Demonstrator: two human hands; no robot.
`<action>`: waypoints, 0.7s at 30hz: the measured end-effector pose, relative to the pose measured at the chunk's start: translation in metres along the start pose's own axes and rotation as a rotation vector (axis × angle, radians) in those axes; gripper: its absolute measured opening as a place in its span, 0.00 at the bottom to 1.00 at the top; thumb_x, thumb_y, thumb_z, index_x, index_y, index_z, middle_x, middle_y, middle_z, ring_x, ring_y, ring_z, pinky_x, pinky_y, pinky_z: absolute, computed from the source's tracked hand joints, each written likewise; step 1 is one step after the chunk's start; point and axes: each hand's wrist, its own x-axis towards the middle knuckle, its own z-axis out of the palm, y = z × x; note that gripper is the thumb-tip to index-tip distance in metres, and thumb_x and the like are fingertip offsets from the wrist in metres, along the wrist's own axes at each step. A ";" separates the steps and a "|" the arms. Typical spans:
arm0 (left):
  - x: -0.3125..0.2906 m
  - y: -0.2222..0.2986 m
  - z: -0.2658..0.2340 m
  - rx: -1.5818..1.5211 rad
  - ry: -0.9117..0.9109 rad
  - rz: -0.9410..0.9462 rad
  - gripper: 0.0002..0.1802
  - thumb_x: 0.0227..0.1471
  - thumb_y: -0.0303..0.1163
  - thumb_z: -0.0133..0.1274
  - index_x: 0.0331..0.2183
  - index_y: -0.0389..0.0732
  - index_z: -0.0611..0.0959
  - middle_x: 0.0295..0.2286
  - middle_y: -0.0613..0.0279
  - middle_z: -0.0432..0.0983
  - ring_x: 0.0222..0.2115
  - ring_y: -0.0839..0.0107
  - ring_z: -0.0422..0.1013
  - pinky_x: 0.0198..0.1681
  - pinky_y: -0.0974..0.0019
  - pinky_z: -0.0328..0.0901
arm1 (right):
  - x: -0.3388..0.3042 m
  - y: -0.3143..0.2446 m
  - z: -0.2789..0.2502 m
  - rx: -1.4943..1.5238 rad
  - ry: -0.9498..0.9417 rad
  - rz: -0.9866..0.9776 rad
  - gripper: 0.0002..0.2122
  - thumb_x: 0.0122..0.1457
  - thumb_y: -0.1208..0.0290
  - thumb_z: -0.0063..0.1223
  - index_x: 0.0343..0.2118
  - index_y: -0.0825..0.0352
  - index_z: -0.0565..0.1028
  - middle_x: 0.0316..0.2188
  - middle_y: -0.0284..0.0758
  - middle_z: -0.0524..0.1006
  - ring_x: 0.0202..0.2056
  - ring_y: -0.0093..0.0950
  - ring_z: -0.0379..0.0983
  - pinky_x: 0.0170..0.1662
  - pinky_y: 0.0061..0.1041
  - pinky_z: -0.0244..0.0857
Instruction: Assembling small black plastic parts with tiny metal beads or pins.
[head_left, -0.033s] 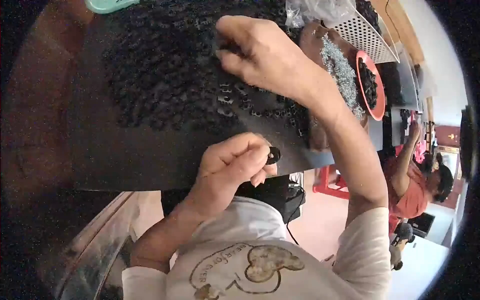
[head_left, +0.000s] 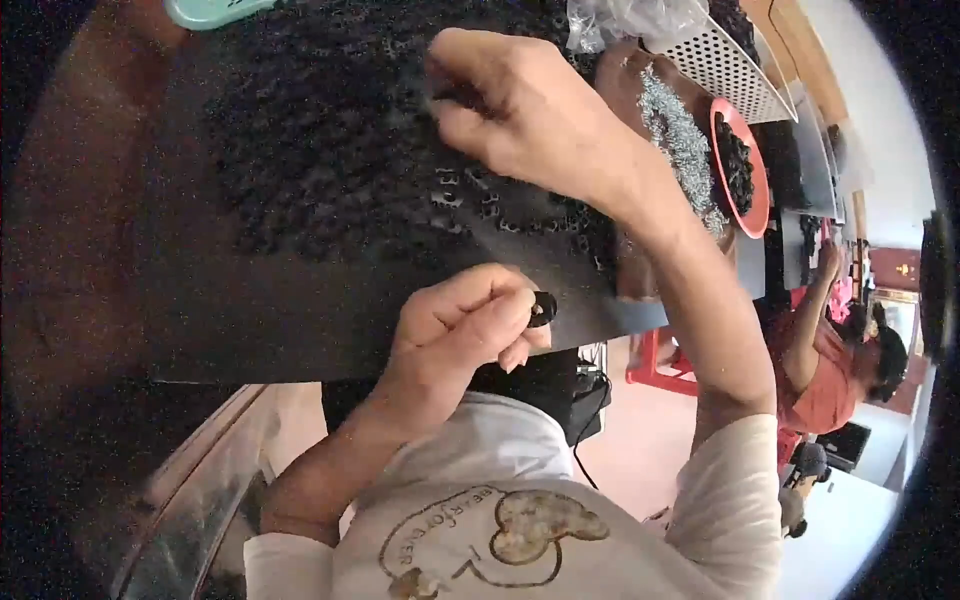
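Note:
My left hand [head_left: 465, 325] is closed in front of the table's near edge. Between its thumb and fingers it pinches a small black ring-like part [head_left: 543, 309], whose dark end sticks out on the right. My right hand [head_left: 520, 110] is bent over the far side of a wide pile of small black parts [head_left: 310, 150]. Its fingers curl down and to the left; their tips are dark and blurred, so whether they hold a part does not show. Below that hand, several black parts [head_left: 447, 190] lie scattered, some showing pale holes.
On the right, small silvery metal pieces [head_left: 680, 140] lie on a brown surface beside a red-orange plate [head_left: 757, 180] of black parts. Behind stand a perforated white basket [head_left: 720, 65] and a clear plastic bag [head_left: 635, 22]. A person in red [head_left: 825, 380] is at the far right.

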 end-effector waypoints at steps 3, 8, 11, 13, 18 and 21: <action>0.000 0.000 -0.002 0.014 0.045 -0.007 0.13 0.62 0.35 0.45 0.35 0.33 0.77 0.28 0.65 0.74 0.25 0.82 0.64 0.30 0.76 0.61 | -0.012 -0.016 -0.008 0.210 0.067 0.050 0.08 0.48 0.77 0.50 0.32 0.71 0.71 0.23 0.42 0.71 0.27 0.35 0.69 0.32 0.32 0.66; 0.001 0.003 -0.001 -0.009 0.065 0.096 0.13 0.63 0.34 0.43 0.36 0.33 0.76 0.28 0.64 0.74 0.24 0.82 0.64 0.29 0.76 0.61 | -0.045 -0.041 -0.025 0.523 0.160 0.210 0.04 0.52 0.83 0.55 0.29 0.69 0.72 0.22 0.22 0.69 0.24 0.09 0.61 0.26 0.11 0.54; 0.002 0.001 0.001 -0.011 0.084 0.133 0.13 0.63 0.33 0.42 0.37 0.33 0.76 0.28 0.63 0.74 0.24 0.82 0.63 0.29 0.75 0.61 | -0.070 -0.051 -0.040 0.828 0.135 0.371 0.06 0.50 0.85 0.58 0.29 0.70 0.73 0.23 0.22 0.69 0.24 0.09 0.63 0.26 0.11 0.55; 0.004 -0.001 0.001 -0.026 0.096 0.153 0.13 0.63 0.34 0.42 0.37 0.34 0.76 0.29 0.63 0.74 0.24 0.82 0.63 0.29 0.75 0.61 | -0.083 -0.055 -0.045 0.846 0.123 0.442 0.06 0.50 0.85 0.58 0.29 0.70 0.74 0.23 0.23 0.71 0.24 0.10 0.64 0.27 0.11 0.56; 0.004 -0.004 -0.003 0.055 0.074 0.148 0.17 0.62 0.39 0.45 0.45 0.36 0.74 0.29 0.55 0.72 0.21 0.72 0.65 0.25 0.66 0.63 | -0.106 -0.064 -0.046 0.959 0.171 0.500 0.06 0.51 0.85 0.59 0.31 0.72 0.75 0.24 0.30 0.75 0.24 0.13 0.70 0.27 0.12 0.62; 0.002 0.000 0.006 0.035 0.119 0.120 0.14 0.64 0.37 0.43 0.37 0.35 0.75 0.28 0.65 0.73 0.23 0.83 0.62 0.28 0.76 0.61 | -0.112 -0.069 -0.045 0.987 0.128 0.544 0.06 0.51 0.84 0.59 0.32 0.72 0.75 0.24 0.32 0.77 0.23 0.14 0.71 0.25 0.12 0.63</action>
